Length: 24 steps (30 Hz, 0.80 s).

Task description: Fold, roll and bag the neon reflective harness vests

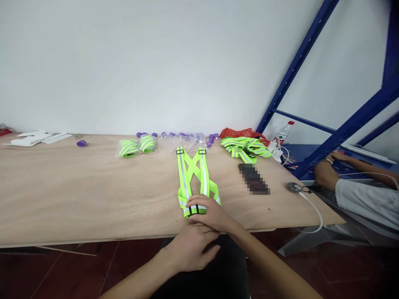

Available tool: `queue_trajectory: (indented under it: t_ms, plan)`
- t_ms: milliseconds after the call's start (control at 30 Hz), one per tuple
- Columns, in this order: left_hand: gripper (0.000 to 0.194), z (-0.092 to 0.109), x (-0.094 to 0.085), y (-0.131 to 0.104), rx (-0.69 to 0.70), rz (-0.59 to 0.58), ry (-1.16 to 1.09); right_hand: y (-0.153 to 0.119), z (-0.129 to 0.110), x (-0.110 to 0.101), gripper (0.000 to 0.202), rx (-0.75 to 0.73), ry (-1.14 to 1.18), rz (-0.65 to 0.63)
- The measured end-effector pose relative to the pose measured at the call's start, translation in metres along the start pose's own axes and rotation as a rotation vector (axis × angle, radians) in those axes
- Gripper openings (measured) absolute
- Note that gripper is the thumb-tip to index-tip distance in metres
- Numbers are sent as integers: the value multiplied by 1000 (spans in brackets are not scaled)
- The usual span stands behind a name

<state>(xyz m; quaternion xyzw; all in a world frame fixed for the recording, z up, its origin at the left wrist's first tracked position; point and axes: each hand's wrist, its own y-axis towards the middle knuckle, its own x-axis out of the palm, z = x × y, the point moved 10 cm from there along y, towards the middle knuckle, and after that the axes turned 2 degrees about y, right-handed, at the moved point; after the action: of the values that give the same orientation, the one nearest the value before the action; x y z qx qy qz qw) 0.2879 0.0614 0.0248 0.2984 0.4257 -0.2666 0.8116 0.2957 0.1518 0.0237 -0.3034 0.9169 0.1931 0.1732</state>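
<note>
Right grip [209, 212] partly spread over harness [204, 178]

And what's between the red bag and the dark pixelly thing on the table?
In the head view, a heap of bright green straps lies between the red bag and the dark pixelly thing.

The left hand [193, 247] and right hand [212, 211] are bare, as are both forearms [271, 261]. Below the near edge of the table [77, 199], plain black clothing [218, 274] covers the lap.
</note>
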Motion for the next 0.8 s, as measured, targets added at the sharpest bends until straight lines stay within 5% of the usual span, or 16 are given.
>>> queue_trajectory:
  t_ms: [100,200,367,567,800]
  plan:
    - [22,-1,-47,-17,70,272,-202,-2,2,6,24,-63,-66,-20]
    - [24,-23,-77,-35,-60,534,-172,-4,5,12,36,-71,-137,-38]
    - [32,-56,-57,-36,-259,452,-31,-7,13,11,66,37,-153,-41]
    - [10,-69,-46,-30,-310,341,147,-10,1,11,79,33,-169,-158]
    - [8,-75,-49,-21,-264,245,226,-29,-1,-19,48,-90,-404,-84]
